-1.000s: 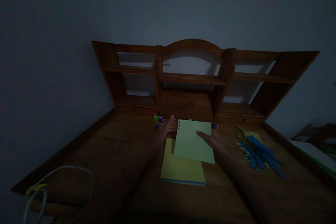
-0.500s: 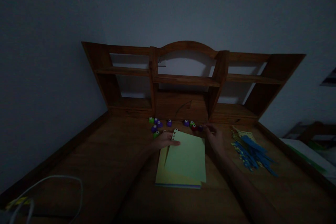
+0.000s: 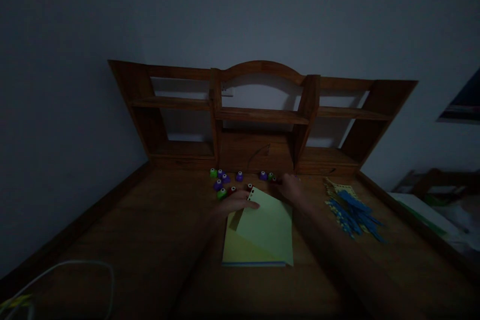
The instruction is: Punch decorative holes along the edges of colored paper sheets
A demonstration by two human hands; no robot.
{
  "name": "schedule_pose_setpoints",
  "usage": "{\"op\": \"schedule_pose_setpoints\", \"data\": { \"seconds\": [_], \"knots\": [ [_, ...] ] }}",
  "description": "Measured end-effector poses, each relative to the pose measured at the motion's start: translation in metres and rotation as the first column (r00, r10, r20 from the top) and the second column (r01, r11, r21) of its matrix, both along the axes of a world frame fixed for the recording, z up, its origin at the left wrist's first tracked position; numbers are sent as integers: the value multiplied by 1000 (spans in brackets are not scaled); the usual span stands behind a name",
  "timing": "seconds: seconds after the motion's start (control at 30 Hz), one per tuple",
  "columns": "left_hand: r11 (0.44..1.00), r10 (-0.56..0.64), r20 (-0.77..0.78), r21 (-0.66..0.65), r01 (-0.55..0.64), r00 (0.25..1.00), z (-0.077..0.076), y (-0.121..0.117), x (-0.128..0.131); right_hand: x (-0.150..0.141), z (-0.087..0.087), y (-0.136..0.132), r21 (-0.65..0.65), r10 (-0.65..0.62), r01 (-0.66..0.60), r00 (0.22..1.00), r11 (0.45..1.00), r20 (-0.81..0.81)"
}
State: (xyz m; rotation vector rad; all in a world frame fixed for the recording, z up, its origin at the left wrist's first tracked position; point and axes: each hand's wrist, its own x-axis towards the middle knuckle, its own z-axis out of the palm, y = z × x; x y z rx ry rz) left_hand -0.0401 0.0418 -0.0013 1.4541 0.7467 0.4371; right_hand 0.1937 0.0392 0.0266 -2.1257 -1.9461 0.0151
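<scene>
My left hand (image 3: 237,203) pinches the upper left corner of a pale green sheet of paper (image 3: 268,225), thumb on top. Small punched shapes run along that corner's edge. Beneath the sheet lies a stack of yellow paper (image 3: 240,247) with a bluish layer at the bottom. My right hand (image 3: 291,187) is curled at the right end of a row of small craft punches, beside a dark red punch (image 3: 274,180); whatever its fingers hold is hidden. A purple punch (image 3: 263,175) and a green punch (image 3: 270,176) stand to its left. Near my left hand is another green punch (image 3: 222,193).
More punches, one of them purple (image 3: 239,176), stand along the back of the wooden desk (image 3: 150,230). Behind rises a wooden shelf unit (image 3: 262,116). Blue and yellow paper strips (image 3: 352,210) lie at right. A white cable (image 3: 80,262) loops at lower left.
My right hand has moved left and curled over the place where its fingertips touched a purple punch. My left hand keeps its pinch on the pale green sheet. The view has shifted slightly.
</scene>
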Motion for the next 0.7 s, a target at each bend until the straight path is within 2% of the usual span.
{"op": "schedule_pose_setpoints", "data": {
  "seconds": [0.17, 0.3, 0.47, 0.53, 0.6, 0.63, 0.7],
  "knots": [
    [1000, 9, 59, 17, -10, 998, 3, -5, 0, -8, -11, 8, 36, -43, 42, 999, 998, 31],
    [1000, 18, 91, 23, -20, 996, 0, -4, 0, -8, -14, 11, 35, -63, 63, 998, 997, 11],
    [999, 24, 87, 36, -27, 996, -6, 1, 2, 1, -9, -1, 52, -22, 24, 998, 998, -54],
    [999, 27, 87, 41, -31, 996, -7, 2, 2, 5, -10, -10, 147, 23, -3, 990, 989, -137],
    [999, 26, 99, 34, -30, 995, -7, 1, 2, 9, -15, -18, 310, 111, -8, 942, 951, -317],
    [999, 26, 112, 27, -29, 993, -7, 1, 2, 11, -18, -21, 382, 165, 18, 883, 924, -439],
    [999, 42, 151, 4, -43, 988, -5, 0, 1, 15, -23, -24, 436, 256, 101, 682, 894, -685]
  ]
}}
